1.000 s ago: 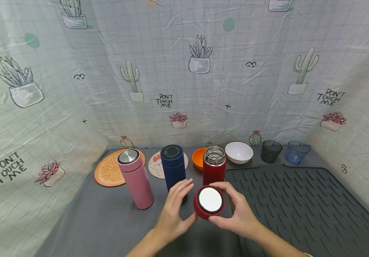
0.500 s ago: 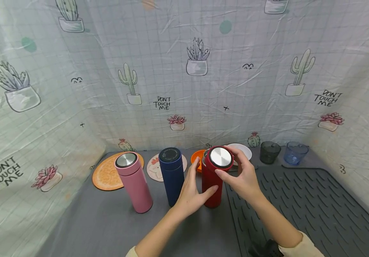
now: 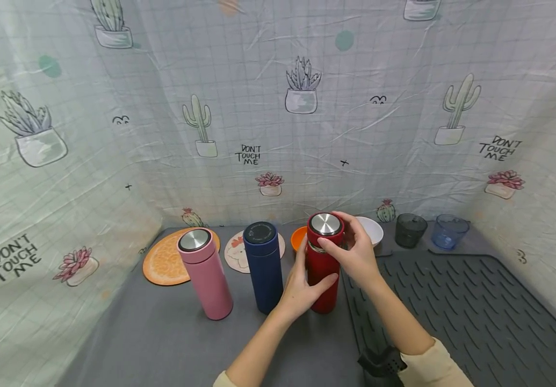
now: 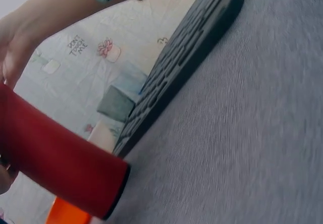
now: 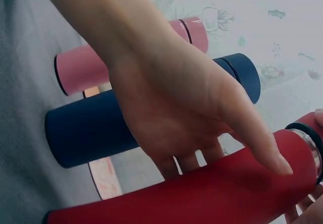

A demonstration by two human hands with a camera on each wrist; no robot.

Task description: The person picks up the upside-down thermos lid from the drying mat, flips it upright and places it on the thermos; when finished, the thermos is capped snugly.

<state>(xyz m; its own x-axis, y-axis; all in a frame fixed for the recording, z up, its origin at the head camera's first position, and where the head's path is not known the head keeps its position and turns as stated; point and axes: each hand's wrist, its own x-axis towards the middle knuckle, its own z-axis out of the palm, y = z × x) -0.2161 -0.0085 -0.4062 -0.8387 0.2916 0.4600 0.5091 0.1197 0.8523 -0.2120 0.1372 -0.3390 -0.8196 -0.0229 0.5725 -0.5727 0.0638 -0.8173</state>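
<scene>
A red flask (image 3: 323,279) stands upright on the grey table, at the left edge of the dark ribbed mat (image 3: 452,306). My left hand (image 3: 308,282) wraps round its body from the left, thumb across the front. My right hand (image 3: 347,244) grips the red lid (image 3: 325,226) with its steel top, which sits on the flask's mouth. In the right wrist view the left hand (image 5: 202,128) lies over the red flask (image 5: 202,199). The left wrist view shows the flask's lower body (image 4: 60,163) standing on the table.
A blue flask (image 3: 264,266) and a pink flask (image 3: 205,274) stand just left of the red one. Behind are an orange-slice coaster (image 3: 164,258), a chicken coaster (image 3: 236,252), an orange bowl (image 3: 298,238), a white bowl (image 3: 373,230), a dark cup (image 3: 408,230) and a blue cup (image 3: 448,231). Printed cloth walls three sides.
The right hand carried the red lid from low in front up onto the open flask's mouth. The left hand moved from beside the blue flask to grip the red flask's body.
</scene>
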